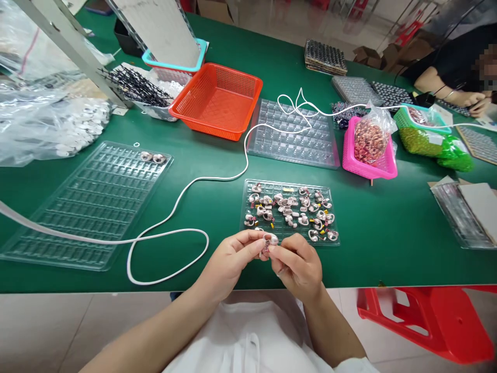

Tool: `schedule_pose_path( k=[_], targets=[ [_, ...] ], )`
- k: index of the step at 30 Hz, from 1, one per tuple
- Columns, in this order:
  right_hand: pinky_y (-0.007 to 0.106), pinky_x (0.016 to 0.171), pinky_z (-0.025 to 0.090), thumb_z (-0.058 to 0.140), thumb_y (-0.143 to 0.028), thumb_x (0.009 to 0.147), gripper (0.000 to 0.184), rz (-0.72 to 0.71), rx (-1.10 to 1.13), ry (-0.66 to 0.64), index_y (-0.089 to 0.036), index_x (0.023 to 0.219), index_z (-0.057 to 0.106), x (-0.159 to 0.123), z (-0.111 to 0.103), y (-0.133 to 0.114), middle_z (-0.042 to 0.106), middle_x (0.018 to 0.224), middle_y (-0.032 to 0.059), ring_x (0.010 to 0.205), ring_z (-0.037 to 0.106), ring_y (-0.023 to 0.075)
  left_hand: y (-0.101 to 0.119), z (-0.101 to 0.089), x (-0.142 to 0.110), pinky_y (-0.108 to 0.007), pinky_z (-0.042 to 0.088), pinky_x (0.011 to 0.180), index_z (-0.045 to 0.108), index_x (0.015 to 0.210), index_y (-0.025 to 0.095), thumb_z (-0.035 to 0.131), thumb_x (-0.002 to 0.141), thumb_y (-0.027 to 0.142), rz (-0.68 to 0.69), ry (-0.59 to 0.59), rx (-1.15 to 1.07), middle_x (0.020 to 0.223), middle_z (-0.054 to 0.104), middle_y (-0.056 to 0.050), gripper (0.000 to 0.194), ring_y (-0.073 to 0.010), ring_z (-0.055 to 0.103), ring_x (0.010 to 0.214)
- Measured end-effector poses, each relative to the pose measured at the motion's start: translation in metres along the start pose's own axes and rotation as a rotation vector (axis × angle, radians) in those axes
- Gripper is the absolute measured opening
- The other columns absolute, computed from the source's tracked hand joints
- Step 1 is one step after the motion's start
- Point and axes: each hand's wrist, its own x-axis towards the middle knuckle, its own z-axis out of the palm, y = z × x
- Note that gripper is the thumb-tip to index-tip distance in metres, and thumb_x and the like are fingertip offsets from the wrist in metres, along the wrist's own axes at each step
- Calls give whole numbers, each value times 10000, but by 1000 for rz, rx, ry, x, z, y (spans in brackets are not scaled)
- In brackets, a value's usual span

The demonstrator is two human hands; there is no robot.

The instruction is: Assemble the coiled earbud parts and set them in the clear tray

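Both my hands meet at the front of the table around one small pinkish-white earbud-like part (269, 240) with a curved loop. My left hand (236, 256) pinches it from the left between thumb and fingers. From the right, my right hand (298, 264) has its thumb and forefinger closed on the same part, its other fingers curled. Fingertips cover much of it. Just beyond my hands lies a clear compartment tray (248, 187) with many similar loose parts (287, 210), some showing reddish wires and yellow tabs.
On the left, a clear tray (85, 207) holds two round parts (152, 157). A white cable (202, 178) winds across the table. Behind stand an orange basket (217, 103), stacked clear trays (295, 134) and a pink basket (368, 168). At far right sits another person (438, 85).
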Motion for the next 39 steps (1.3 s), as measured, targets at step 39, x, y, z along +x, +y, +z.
schedule_pose_path(
  k=[39],
  targets=[
    [215,536,447,626,-34,863,292,256,346,-2,-273,1031,647,-6,-2,-2,660,843,9,708,601,136,1,1,-5,-267,565,660,693,1037,150,714,841,284,-42,-112,217,807,662,10,238,-121,658,625]
  ],
)
